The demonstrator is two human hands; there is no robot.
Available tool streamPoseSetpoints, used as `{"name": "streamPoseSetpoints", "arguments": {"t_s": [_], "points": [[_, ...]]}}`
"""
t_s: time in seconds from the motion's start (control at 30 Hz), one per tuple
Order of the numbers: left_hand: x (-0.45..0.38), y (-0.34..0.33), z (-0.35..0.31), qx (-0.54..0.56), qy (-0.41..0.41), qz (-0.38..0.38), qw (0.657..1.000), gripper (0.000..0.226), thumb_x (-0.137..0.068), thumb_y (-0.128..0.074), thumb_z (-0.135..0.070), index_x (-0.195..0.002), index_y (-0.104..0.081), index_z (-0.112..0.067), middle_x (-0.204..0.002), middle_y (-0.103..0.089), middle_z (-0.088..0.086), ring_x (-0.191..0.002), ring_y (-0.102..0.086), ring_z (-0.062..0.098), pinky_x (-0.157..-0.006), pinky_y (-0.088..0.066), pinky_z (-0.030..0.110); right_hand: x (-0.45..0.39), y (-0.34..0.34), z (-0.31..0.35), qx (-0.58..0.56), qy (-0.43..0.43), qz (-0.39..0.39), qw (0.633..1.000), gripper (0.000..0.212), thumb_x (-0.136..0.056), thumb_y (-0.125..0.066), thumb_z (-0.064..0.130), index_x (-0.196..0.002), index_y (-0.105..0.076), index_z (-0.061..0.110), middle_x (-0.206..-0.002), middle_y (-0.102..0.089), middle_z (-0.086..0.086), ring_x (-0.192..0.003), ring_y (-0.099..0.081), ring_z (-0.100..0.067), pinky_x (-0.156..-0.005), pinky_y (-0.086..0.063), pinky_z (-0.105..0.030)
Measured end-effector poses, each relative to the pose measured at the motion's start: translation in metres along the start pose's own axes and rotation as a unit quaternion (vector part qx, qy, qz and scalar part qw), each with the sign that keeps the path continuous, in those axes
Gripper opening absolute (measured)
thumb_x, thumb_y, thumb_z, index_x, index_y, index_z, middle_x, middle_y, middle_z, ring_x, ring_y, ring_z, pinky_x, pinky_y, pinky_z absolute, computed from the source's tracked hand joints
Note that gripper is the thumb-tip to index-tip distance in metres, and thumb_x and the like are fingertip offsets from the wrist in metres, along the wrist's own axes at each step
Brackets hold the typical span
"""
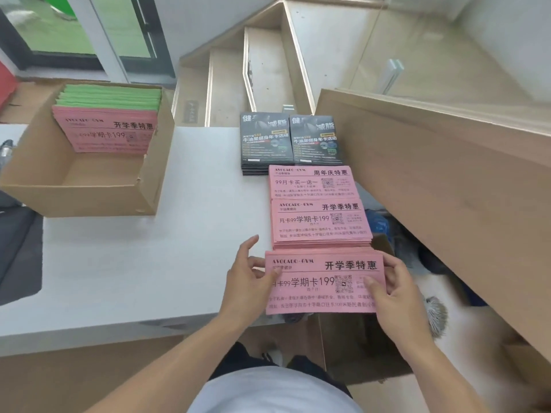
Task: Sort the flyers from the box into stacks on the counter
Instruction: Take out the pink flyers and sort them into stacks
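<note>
A bundle of pink flyers [319, 296] sits at the front right corner of the white counter [143, 263], partly over its edge. My left hand [247, 281] pinches the bundle's left edge, thumb on top. My right hand [390, 290] grips its right edge, thumb on the face. Behind it lie two more pink stacks, one [320, 223] directly beyond and another [311, 183] further back. Two black flyer stacks [265, 141] [316, 140] stand at the back. The cardboard box [89, 186] at the left holds pink flyers [110, 129] and green flyers [113, 98].
A raised wooden ledge [432, 162] runs along the right of the counter with a glass panel behind it. Stairs [256, 70] rise beyond the counter. Below the ledge lie a brown box [351, 347], blue bags and a grey fuzzy object [436, 314].
</note>
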State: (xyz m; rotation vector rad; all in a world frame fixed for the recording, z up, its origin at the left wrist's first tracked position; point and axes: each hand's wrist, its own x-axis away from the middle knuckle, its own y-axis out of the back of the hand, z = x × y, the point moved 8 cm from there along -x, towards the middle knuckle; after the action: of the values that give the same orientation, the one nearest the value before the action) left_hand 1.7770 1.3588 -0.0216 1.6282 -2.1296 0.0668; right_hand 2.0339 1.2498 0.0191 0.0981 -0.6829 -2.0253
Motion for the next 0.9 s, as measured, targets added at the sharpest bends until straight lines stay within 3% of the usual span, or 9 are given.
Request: {"name": "streamPoseSetpoints", "arguments": {"t_s": [0.13, 0.27, 0.4, 0.47, 0.53, 0.6, 0.73, 0.83, 0.9], "points": [[-0.016, -0.016, -0.007, -0.024, 0.001, -0.015, 1.0, 0.078, -0.091, -0.075, -0.02, -0.152, -0.029, -0.037, -0.102, -0.069, -0.009, -0.089, -0.07, 0.006, -0.074, -0.058, 0.025, -0.017, 0.002, -0.012, 0.032, -0.008, -0.022, 0.999, 0.039, -0.101, -0.061, 0.018, -0.128, -0.05, 0.044, -0.111, -0.068, 0.021, -0.099, -0.067, 0.004, -0.067, -0.055, -0.017], [-0.014, -0.016, -0.008, -0.047, 0.021, -0.023, 0.998, 0.086, -0.09, -0.077, -0.022, -0.156, -0.023, -0.031, -0.117, -0.061, -0.011, -0.094, -0.067, 0.007, -0.07, -0.05, 0.017, -0.025, 0.002, -0.025, 0.097, -0.014, -0.046, 0.994, 0.049, -0.098, -0.064, 0.037, -0.143, -0.047, 0.04, -0.126, -0.064, 0.012, -0.108, -0.063, -0.004, -0.085, -0.058, -0.033], [0.005, -0.011, 0.0, -0.059, 0.042, -0.021, 0.997, 0.097, -0.084, -0.083, -0.023, -0.157, -0.02, -0.03, -0.153, -0.041, -0.008, -0.133, -0.047, 0.011, -0.105, -0.048, 0.035, -0.024, 0.009, -0.036, 0.14, -0.041, -0.008, 0.989, 0.088, -0.082, -0.079, 0.049, -0.155, -0.029, 0.04, -0.153, -0.044, 0.01, -0.142, -0.038, -0.015, -0.114, -0.038, -0.052], [0.017, -0.02, 0.001, -0.044, 0.071, 0.022, 0.996, 0.099, -0.085, -0.082, -0.018, -0.158, -0.017, -0.029, -0.157, -0.034, -0.014, -0.141, -0.039, 0.008, -0.103, -0.046, 0.025, -0.02, 0.002, -0.039, 0.145, -0.057, 0.083, 0.984, 0.115, -0.073, -0.089, 0.042, -0.158, -0.011, 0.043, -0.155, -0.036, 0.019, -0.144, -0.035, -0.01, -0.116, -0.036, -0.052], [0.024, -0.034, 0.003, -0.005, 0.105, 0.063, 0.992, 0.085, -0.086, -0.079, -0.011, -0.15, -0.028, -0.034, -0.138, -0.047, -0.025, -0.125, -0.05, 0.001, -0.093, -0.044, 0.016, -0.016, -0.008, -0.035, 0.169, -0.027, 0.155, 0.973, 0.123, -0.073, -0.091, 0.028, -0.158, -0.003, 0.046, -0.14, -0.036, 0.035, -0.131, -0.038, 0.007, -0.11, -0.043, -0.033], [0.024, -0.046, 0.001, 0.009, 0.114, 0.087, 0.99, 0.066, -0.085, -0.079, -0.007, -0.13, -0.043, -0.038, -0.124, -0.064, -0.024, -0.112, -0.061, -0.001, -0.099, -0.05, 0.027, -0.02, -0.015, -0.026, 0.173, 0.021, 0.167, 0.97, 0.102, -0.078, -0.087, 0.022, -0.142, -0.017, 0.059, -0.125, -0.043, 0.045, -0.114, -0.05, 0.015, -0.089, -0.052, -0.017], [0.019, -0.057, -0.008, 0.05, 0.116, 0.097, 0.987, 0.073, -0.083, -0.08, -0.006, -0.135, -0.044, -0.042, -0.121, -0.069, -0.017, -0.115, -0.065, 0.008, -0.102, -0.054, 0.039, -0.033, -0.019, -0.021, 0.163, 0.039, 0.112, 0.98, 0.064, -0.084, -0.076, 0.041, -0.13, -0.031, 0.046, -0.114, -0.064, 0.023, -0.094, -0.066, 0.0, -0.068, -0.057, -0.03], [0.017, -0.058, -0.011, 0.055, 0.118, 0.099, 0.986, 0.076, -0.082, -0.081, -0.007, -0.136, -0.042, -0.044, -0.122, -0.068, -0.017, -0.115, -0.065, 0.009, -0.102, -0.054, 0.042, -0.038, -0.021, -0.025, 0.182, 0.046, 0.1, 0.977, 0.066, -0.08, -0.077, 0.044, -0.128, -0.032, 0.044, -0.11, -0.063, 0.021, -0.09, -0.067, -0.003, -0.067, -0.06, -0.036], [0.017, -0.057, -0.008, 0.047, 0.121, 0.096, 0.987, 0.075, -0.082, -0.081, -0.008, -0.135, -0.042, -0.045, -0.122, -0.068, -0.017, -0.115, -0.065, 0.009, -0.102, -0.054, 0.042, -0.041, -0.025, -0.031, 0.205, 0.034, 0.128, 0.97, 0.083, -0.074, -0.081, 0.038, -0.135, -0.026, 0.045, -0.116, -0.059, 0.019, -0.097, -0.067, -0.009, -0.069, -0.062, -0.04]]}}
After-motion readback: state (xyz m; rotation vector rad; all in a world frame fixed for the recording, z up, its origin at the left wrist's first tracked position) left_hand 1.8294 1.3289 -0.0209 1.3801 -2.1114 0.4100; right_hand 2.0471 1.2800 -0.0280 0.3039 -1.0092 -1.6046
